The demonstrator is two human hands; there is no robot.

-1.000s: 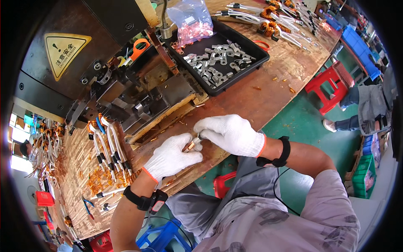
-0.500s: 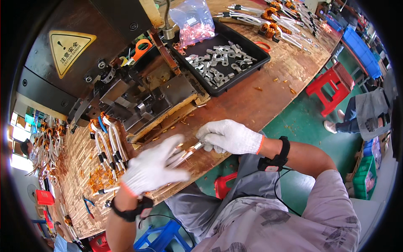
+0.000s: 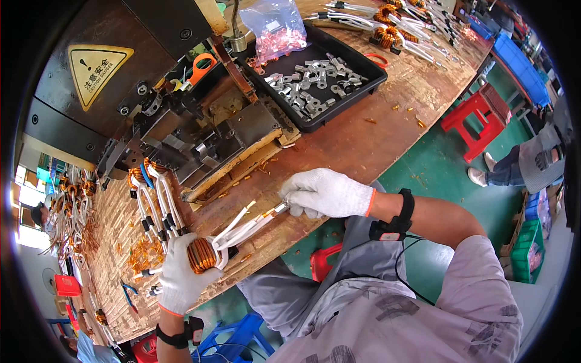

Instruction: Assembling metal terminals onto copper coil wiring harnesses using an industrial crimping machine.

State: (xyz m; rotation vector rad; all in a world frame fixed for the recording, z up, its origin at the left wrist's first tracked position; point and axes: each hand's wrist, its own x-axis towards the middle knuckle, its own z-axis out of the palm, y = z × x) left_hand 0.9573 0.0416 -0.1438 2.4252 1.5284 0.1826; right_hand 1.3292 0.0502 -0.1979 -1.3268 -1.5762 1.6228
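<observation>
My left hand [image 3: 179, 275], in a white glove, grips a toroidal coil [image 3: 201, 255] wound with copper wire, thumb below it and fingers around its left side. White sleeved leads [image 3: 242, 231] run from the coil up to the right. My right hand [image 3: 327, 193], gloved too, pinches a silver terminal lug [image 3: 280, 208] at the end of one lead; its fingers hide most of the lug. Another lead end [image 3: 247, 209] sticks up free with bare copper showing. Loose silver lugs [image 3: 315, 78] lie in a black tray [image 3: 319, 123] beyond my right hand.
A dark press machine [image 3: 206, 151] with a yellow warning triangle [image 3: 97, 72] stands at the upper left. More coils with leads [image 3: 160, 199] lie beside it. Blue-handled pliers [image 3: 128, 297] rest at left. Finished-looking coils [image 3: 387, 24] are at the far right. A red stool [image 3: 481, 121] and another person stand beyond the bench.
My left hand has moved down and left from the leads to the coil and closed on it. My right hand stays at the lug, nearly in place.
</observation>
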